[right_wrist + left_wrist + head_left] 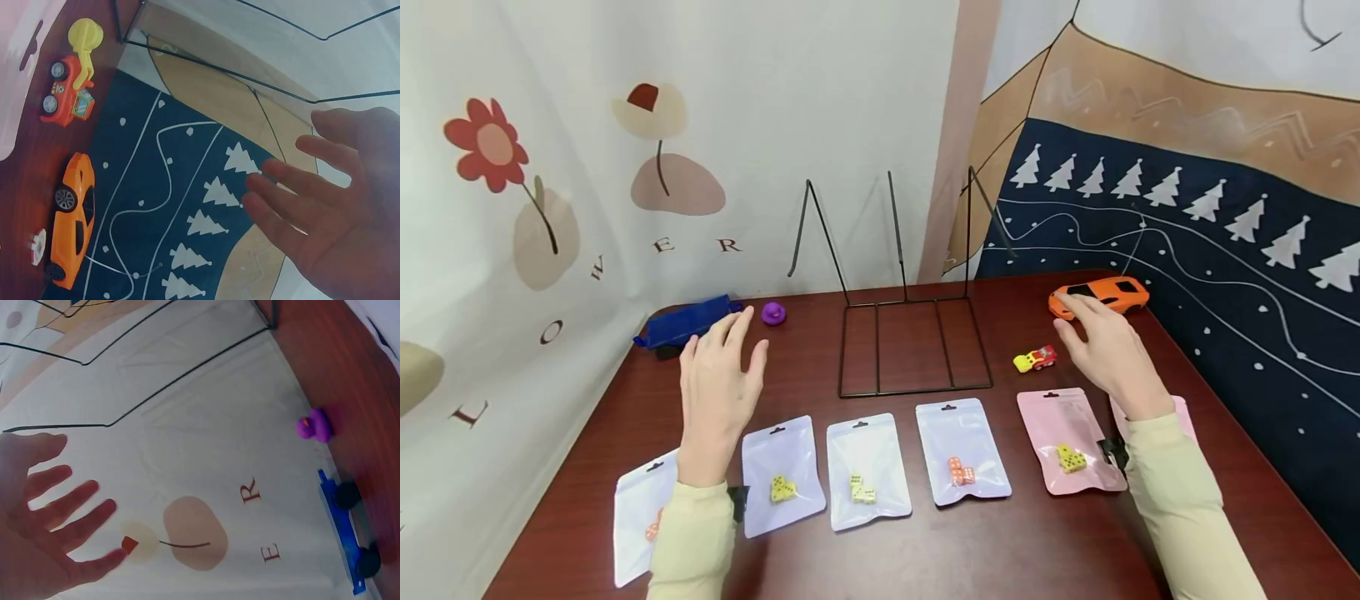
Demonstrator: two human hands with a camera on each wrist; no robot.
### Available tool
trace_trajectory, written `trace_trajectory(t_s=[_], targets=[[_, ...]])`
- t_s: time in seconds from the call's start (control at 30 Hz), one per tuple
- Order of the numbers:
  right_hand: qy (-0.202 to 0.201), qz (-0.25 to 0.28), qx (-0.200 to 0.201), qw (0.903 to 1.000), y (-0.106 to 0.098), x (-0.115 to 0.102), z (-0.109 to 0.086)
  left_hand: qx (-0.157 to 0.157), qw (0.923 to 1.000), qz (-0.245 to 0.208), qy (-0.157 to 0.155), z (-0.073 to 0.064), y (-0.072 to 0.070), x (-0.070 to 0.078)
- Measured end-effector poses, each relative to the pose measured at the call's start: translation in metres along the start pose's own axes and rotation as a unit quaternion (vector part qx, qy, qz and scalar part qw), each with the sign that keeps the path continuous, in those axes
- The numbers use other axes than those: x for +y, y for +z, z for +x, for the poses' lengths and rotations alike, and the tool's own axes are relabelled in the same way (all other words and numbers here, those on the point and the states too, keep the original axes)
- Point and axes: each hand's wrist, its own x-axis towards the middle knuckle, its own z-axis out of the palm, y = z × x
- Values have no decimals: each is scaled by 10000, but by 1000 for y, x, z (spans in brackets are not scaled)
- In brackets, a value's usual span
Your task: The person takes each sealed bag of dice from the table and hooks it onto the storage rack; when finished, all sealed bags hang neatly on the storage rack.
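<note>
My left hand (718, 396) is raised with fingers spread and holds nothing. In the head view it overlaps the near end of a blue toy trailer (688, 325), and a purple toy duck (772, 314) sits just beyond its fingertips. The left wrist view shows the trailer's black wheels (347, 495). My right hand (1108, 354), also holding nothing, has its fingers extended in front of an orange toy car (1116, 292). Left of that hand is a small red and yellow toy truck (1037, 359). Between the hands stands a black wire rack (916, 391).
A row of zip pouches with dice lies along the front: several pale ones such as the white pouch (868, 450), and pink ones such as the pink pouch (1051, 417). Printed curtains (820, 100) close off the back and sides of the brown table (955, 550).
</note>
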Motion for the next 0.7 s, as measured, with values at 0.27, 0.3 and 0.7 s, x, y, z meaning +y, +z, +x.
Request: trace_trajectory(t_s=[0.27,0.3,0.7], targets=[[-15,344,249,9991,-3,4,-15,934,9714,-2158,344,14,7,14],[13,383,242,9990,-4,5,-18,1058,9653,-2348,442,18,8,16],[744,668,223,9947,-17,29,-72,1789,9173,-3424,962,59,17,40]])
